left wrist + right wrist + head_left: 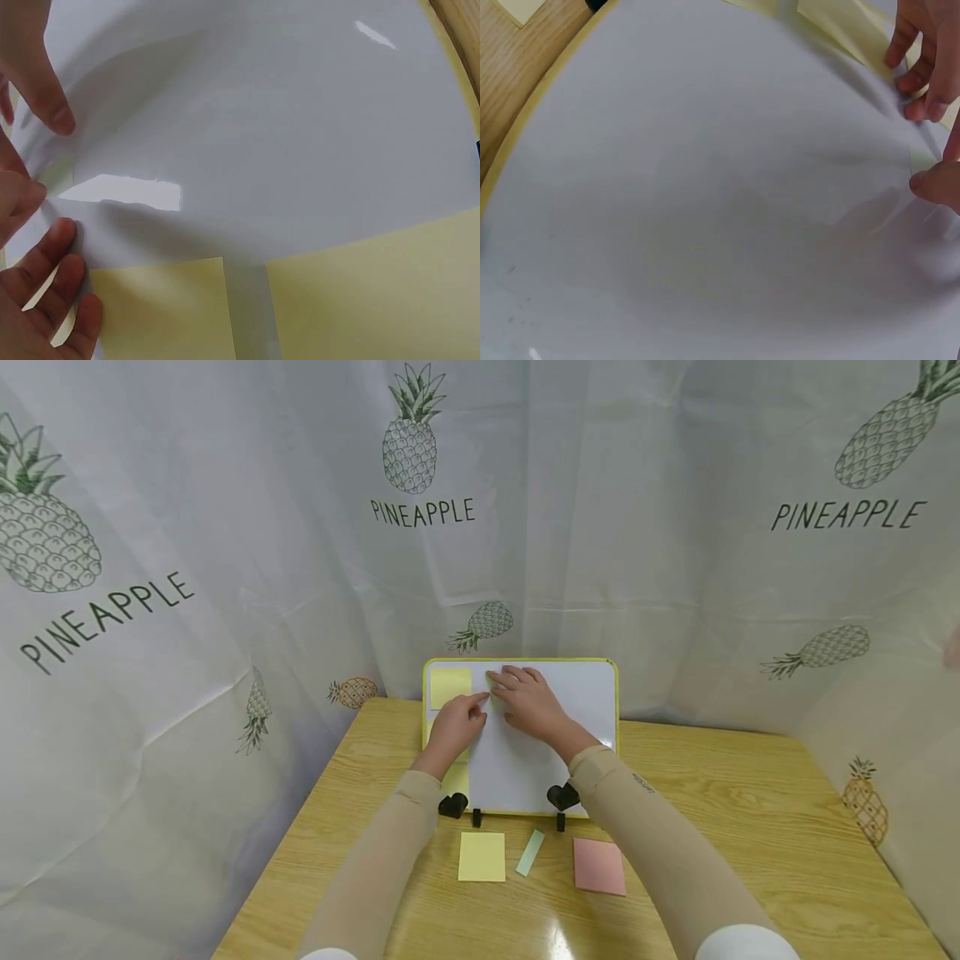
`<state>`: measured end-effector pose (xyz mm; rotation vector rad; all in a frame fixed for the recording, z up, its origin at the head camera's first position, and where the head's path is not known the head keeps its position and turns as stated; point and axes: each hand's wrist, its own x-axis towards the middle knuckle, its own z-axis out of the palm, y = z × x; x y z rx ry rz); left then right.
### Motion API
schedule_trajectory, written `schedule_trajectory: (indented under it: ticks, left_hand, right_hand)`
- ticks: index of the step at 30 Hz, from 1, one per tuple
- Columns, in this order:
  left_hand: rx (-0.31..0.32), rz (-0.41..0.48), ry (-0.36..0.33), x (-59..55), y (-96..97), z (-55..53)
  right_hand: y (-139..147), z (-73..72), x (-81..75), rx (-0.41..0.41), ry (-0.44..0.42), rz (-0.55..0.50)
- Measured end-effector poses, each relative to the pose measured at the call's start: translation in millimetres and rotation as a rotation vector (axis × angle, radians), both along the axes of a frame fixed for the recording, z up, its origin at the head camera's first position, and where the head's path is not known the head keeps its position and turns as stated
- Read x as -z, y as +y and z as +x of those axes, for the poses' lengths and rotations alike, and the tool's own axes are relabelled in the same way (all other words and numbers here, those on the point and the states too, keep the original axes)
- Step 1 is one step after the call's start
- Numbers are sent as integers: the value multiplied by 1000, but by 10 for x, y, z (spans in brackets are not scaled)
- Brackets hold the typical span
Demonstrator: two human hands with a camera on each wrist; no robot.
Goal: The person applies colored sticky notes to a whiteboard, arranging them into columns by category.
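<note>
On the left, a pineapple-print curtain (202,468) is hanging behind the wooden table (712,802). Yellow notes (450,687) are sticking in a column along the left side of the whiteboard (517,777). The left hand (456,722) is pressing with its index finger stretched out, its other fingers loosely bending. Below the board, a yellow pad (482,857) is lying on the table. Near the top of the board, between both hands, a pale green strip (57,177) is resting under the fingertips. The right hand (534,703) is reaching over it, its fingers slightly spreading and touching the board; whether it is pinching the strip, I cannot tell. Below, a green slip (530,853) is lying slanted, with a pink pad (599,867) sitting further right.
</note>
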<state>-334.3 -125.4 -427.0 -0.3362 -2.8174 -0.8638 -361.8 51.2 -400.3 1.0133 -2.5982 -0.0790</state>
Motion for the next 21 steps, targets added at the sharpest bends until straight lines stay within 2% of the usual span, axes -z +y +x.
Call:
schedule_trajectory:
  ticks: [10, 21]
  left_hand:
    - [14, 8, 14, 20, -4, -23]
    - [7, 2, 11, 77, -4, -35]
  right_hand:
    - [-27, -46, 3, 4, -16, 31]
    - [58, -37, 5, 27, -62, -7]
